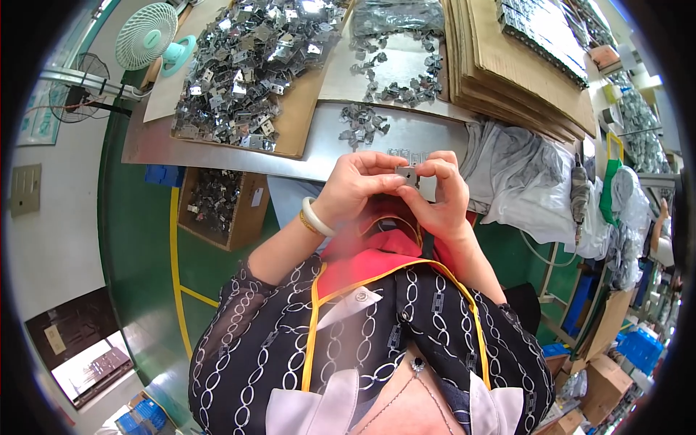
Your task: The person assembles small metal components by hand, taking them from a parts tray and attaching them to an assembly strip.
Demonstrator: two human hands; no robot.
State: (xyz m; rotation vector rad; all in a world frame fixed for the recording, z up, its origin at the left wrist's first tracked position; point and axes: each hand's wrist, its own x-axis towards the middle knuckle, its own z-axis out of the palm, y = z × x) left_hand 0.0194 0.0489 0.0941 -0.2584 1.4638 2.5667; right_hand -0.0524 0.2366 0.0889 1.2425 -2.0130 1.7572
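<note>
Between my two hands, just off the table's near edge, is a small flat metal bracket with holes in it. My left hand pinches its left side; a pale bangle circles that wrist. My right hand is closed on its right side with thumb and bent fingers. Just beyond the fingers, a short row of similar small metal pieces lies at the edge of the metal tabletop, partly hidden. A loose cluster of metal pieces lies farther back.
A large heap of metal brackets covers cardboard at the back left. Stacked cardboard sheets stand back right, near grey cloth and white bags. Below the table is a box of parts. A green fan stands far left.
</note>
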